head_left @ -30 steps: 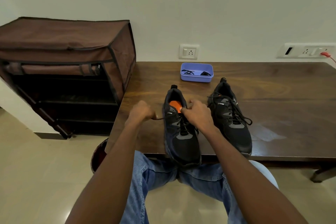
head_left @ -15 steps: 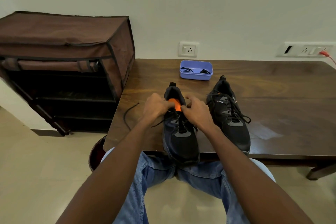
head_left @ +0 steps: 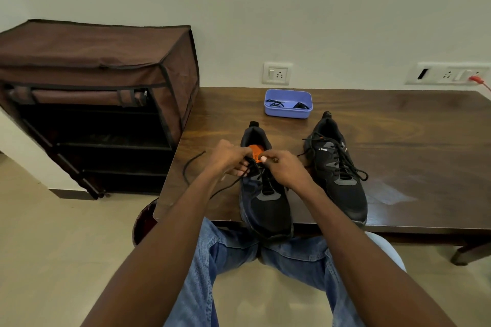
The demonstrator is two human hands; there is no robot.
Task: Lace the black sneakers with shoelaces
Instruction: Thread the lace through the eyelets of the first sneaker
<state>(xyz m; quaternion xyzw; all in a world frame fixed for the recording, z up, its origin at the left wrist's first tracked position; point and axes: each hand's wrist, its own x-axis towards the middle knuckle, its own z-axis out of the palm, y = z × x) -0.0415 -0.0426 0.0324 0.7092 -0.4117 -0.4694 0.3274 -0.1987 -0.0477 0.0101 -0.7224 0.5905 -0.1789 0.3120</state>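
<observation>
while left hand (head_left: 228, 158) and right hand (head_left: 285, 170) pinch the shoelace (head_left: 225, 188), fingers curled, sneaker (head_left: 265, 194) sits beneath them.

Upper eyelets of near sneaker (head_left: 265, 194) hidden behind left hand (head_left: 228, 158) and right hand (head_left: 285, 170). Bench (head_left: 398, 141) cut off at right edge. Tray (head_left: 288, 111) contents too small to identify.

Left sneaker (head_left: 265, 202): black, grey panel on the upper, orange insole at its 12 o'clock end. Right sneaker (head_left: 342, 178): black, grey panels, small white lettering. Shoelace (head_left: 191, 164): black. Tray (head_left: 288, 110) at 12 o'clock: lavender-blue. Table (head_left: 411, 154): dark brown woodgrain. Shoe rack (head_left: 93, 61) at 10 o'clock: brown fabric, black trim. Jeans (head_left: 207, 273): blue denim.
</observation>
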